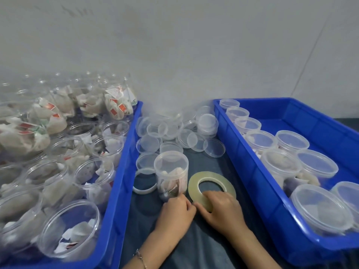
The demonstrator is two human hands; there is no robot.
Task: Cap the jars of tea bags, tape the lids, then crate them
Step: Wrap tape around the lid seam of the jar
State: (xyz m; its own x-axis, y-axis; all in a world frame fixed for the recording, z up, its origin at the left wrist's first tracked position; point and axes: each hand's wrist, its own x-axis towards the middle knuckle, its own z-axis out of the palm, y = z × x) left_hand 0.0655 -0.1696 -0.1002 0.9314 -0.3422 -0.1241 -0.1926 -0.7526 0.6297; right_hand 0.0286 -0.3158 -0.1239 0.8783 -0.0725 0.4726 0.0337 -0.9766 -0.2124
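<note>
A: What's left of the tape roll [211,186]?
B: Left crate [118,183] of open jars, then a capped jar [172,174] on the counter [155,230], right next to it.
A: Hands?
B: Left hand [175,211] fingers curled, pinching at the roll's edge; right hand [221,207] rests on it. Right of it, a crate [258,171] of capped jars.

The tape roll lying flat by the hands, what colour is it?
The tape roll is pale yellowish-green and translucent, seen in the head view.
</note>
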